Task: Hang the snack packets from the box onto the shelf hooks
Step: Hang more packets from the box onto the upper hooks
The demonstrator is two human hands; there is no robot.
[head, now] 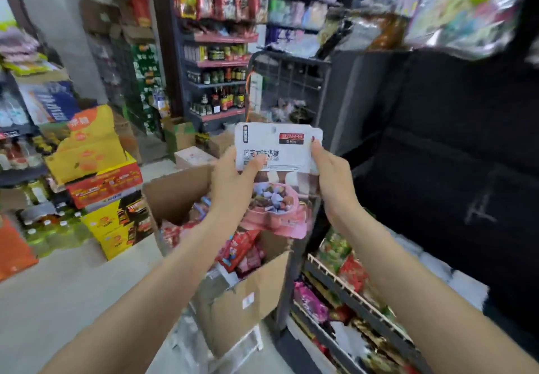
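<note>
Head view: shop aisle, both bare forearms stretched forward, frame blurred toward the upper right.
Left hand (233, 178): curled round the left edge of the snack packet (277, 152), thumb lying across its front.
Right hand (331, 175): gripping the right edge of the same packet, fingers wrapped behind, thumb on the front near the upper corner.
Packet: held upright between the two hands, raised above the box; white upper half with dark printed characters and a red-and-black logo, pink lower half showing small wrapped sweets; small hole near the top edge.
Box (233, 309): open brown cardboard, below and between the forearms, flaps up, white label on the near side; filled with more red and pink packets (242, 251).
Shelf (344, 289): to the right of and below the right hand, dark frame with pale front rail, rows of green, red and pink bags lying on it.
Dark panel (437, 140): right of the right hand, black; hooks not made out.
Beyond the hands: wire rack (291, 82), then shelves of bottles (221, 99) and hanging red packets.
Left of the left hand: stacked yellow, orange and red cartons (99, 175) on the floor (73, 286).
</note>
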